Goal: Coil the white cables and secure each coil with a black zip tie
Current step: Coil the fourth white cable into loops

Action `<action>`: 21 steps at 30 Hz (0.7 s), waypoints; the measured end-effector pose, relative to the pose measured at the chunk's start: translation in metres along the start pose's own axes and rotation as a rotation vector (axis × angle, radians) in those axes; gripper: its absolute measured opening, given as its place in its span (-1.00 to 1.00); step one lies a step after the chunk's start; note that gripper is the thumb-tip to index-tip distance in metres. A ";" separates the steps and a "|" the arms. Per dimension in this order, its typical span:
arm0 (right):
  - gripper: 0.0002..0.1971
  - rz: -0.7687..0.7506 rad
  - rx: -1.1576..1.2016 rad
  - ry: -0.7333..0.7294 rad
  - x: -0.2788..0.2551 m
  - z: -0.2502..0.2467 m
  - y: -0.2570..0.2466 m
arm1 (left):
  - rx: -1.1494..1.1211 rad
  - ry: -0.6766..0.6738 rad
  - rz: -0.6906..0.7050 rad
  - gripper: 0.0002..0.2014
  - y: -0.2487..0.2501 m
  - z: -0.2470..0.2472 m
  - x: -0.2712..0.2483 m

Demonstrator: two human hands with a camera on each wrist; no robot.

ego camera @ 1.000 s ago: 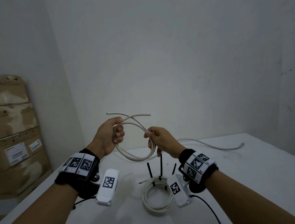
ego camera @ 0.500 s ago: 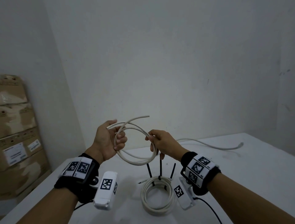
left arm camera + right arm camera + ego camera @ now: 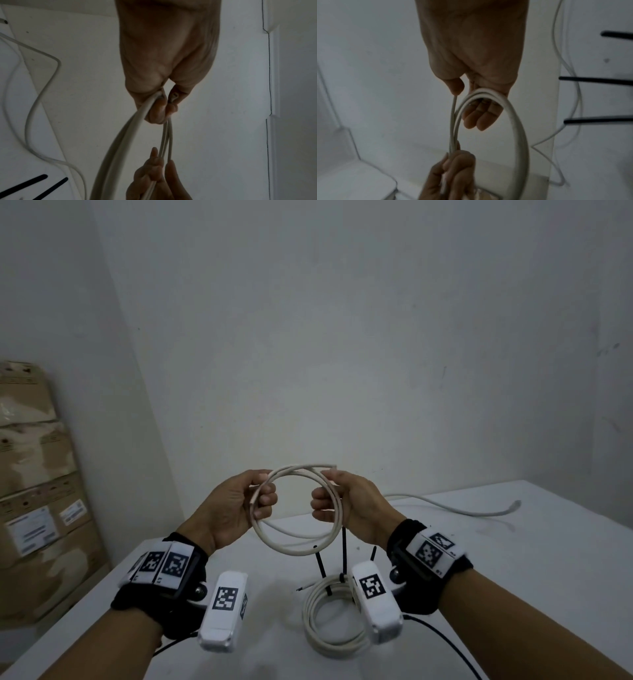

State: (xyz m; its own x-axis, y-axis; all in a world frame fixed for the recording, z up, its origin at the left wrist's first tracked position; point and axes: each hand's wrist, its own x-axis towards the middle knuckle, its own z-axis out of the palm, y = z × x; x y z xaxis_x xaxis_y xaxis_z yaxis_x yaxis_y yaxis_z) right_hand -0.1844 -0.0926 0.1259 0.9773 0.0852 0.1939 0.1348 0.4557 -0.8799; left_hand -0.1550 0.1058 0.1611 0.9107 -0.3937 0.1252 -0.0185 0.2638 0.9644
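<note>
White table [image 3: 513, 559] | both hands [image 3: 236, 508] [image 3: 349, 505] grip round smooth cable coil [image 3: 298, 542]

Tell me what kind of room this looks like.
Probably a storeroom or back-room work corner: taped cardboard boxes with shipping labels are stacked against a bare white wall, and a plain white table serves as the workbench.

Taped cardboard boxes [image 3: 34, 491] stacked against the left wall, beside a white table [image 3: 513, 559].

Held cable loop [image 3: 297, 510] above table [image 3: 513, 559], behind tied coil [image 3: 334, 616]; boxes [image 3: 34, 491] far left.
</note>
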 end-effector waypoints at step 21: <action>-0.88 -0.260 -0.459 0.184 0.004 0.002 0.000 | 0.352 0.220 0.191 -0.88 -0.004 0.017 -0.005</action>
State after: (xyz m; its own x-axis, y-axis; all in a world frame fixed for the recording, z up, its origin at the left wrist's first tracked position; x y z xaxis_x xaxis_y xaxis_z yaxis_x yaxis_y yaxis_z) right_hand -0.1806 -0.0905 0.1278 0.9093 -0.1533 0.3868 0.3921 0.0046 -0.9199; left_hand -0.1665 0.0915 0.1605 0.9427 -0.1604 0.2924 -0.2989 -0.0171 0.9541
